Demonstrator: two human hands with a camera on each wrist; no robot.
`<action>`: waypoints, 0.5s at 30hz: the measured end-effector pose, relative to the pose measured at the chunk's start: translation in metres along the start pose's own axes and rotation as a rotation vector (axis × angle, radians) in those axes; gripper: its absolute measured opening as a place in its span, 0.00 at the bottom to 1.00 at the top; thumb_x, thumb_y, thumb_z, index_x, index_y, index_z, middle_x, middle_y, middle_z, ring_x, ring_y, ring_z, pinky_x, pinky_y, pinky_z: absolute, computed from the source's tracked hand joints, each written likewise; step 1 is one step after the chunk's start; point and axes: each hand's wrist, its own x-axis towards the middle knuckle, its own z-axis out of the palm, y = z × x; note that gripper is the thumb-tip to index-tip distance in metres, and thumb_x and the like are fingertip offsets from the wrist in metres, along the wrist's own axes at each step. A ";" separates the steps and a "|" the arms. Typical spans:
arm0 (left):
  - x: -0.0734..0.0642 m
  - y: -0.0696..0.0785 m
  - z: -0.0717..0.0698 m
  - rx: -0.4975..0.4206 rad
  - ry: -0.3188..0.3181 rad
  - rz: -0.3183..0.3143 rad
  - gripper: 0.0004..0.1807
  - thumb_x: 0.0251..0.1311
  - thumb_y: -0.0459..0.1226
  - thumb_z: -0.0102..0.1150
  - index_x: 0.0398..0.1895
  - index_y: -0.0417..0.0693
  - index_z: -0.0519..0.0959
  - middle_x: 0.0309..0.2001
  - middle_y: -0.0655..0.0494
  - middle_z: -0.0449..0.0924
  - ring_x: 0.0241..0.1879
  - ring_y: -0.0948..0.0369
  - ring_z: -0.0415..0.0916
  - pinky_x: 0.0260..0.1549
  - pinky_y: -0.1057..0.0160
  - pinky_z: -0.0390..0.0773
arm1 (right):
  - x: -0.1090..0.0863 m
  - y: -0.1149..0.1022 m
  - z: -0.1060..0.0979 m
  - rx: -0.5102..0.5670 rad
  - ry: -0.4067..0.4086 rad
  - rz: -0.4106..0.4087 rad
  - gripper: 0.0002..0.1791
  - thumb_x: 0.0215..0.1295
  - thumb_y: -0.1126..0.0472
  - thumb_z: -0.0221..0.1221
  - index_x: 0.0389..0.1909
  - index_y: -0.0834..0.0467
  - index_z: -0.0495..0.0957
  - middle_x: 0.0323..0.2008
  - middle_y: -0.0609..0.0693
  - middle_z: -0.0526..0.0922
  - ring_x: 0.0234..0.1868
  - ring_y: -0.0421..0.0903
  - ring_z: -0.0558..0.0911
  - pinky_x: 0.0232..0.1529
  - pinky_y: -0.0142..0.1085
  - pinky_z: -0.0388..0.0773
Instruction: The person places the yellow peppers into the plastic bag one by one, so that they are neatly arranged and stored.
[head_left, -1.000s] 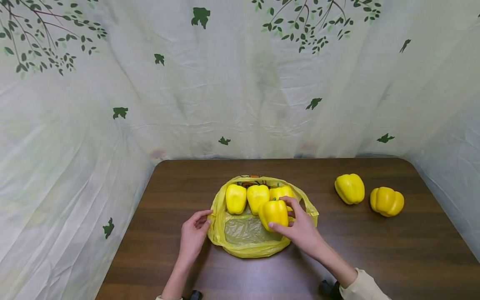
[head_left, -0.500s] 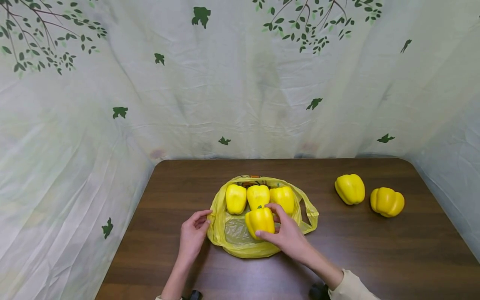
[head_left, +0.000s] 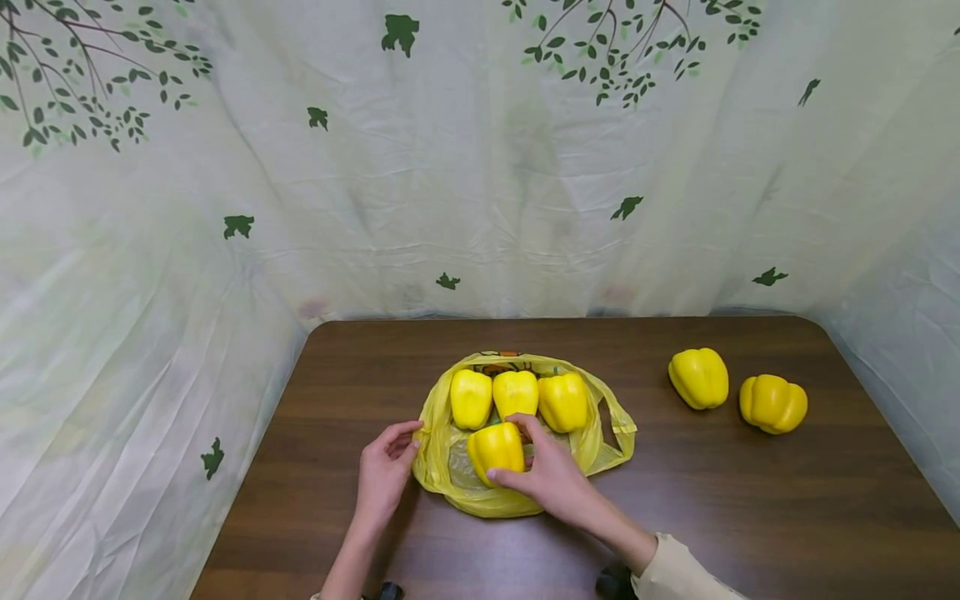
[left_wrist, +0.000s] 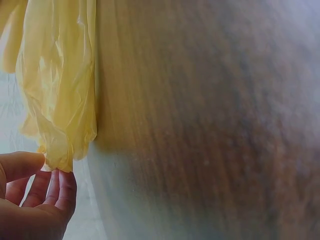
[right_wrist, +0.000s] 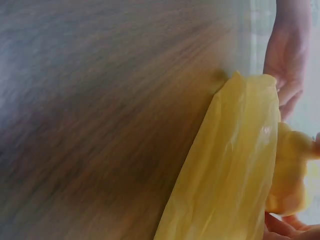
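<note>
A yellow plastic bag (head_left: 498, 505) lies on the table with its mouth spread wide. Three yellow bell peppers stand in a row at its back: a left one (head_left: 471, 400), a middle one (head_left: 515, 393) and a right one (head_left: 563, 402). My right hand (head_left: 553, 477) grips another bell pepper (head_left: 495, 452) over the front part of the bag, thumb on the near side. Whether this pepper touches the bag's floor I cannot tell. At the bag's left rim my left hand (head_left: 386, 473) pinches the plastic; thumb and fingertips meet on it in the left wrist view.
Two more yellow bell peppers, one (head_left: 699, 378) and another (head_left: 773, 404), lie at the right on the brown wooden table (head_left: 712, 500). A pale cloth (head_left: 525, 208) with leaf prints hangs behind the table and along its sides.
My right hand has carried its bell pepper leftward and slightly nearer across the bag's mouth, uncovering the right one in the back row. The left hand keeps its place on the rim.
</note>
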 end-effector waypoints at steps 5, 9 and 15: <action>0.000 -0.004 0.001 -0.011 0.007 -0.009 0.13 0.59 0.21 0.59 0.47 0.34 0.82 0.44 0.40 0.83 0.42 0.52 0.79 0.41 0.70 0.77 | 0.005 -0.002 0.008 -0.050 -0.006 -0.004 0.43 0.53 0.40 0.70 0.66 0.53 0.65 0.51 0.47 0.77 0.34 0.46 0.75 0.34 0.38 0.73; 0.000 -0.003 0.001 -0.004 0.007 -0.026 0.14 0.59 0.20 0.58 0.47 0.34 0.83 0.43 0.40 0.83 0.41 0.52 0.79 0.41 0.69 0.77 | 0.009 -0.001 0.015 -0.072 -0.003 -0.011 0.44 0.53 0.41 0.70 0.66 0.55 0.65 0.51 0.49 0.78 0.37 0.45 0.75 0.39 0.40 0.73; -0.001 -0.001 0.001 -0.006 0.019 -0.014 0.14 0.58 0.20 0.59 0.46 0.34 0.83 0.42 0.40 0.83 0.40 0.51 0.79 0.41 0.69 0.77 | 0.012 -0.001 0.022 -0.072 -0.001 -0.007 0.43 0.52 0.40 0.70 0.65 0.54 0.66 0.51 0.51 0.79 0.41 0.46 0.76 0.45 0.43 0.74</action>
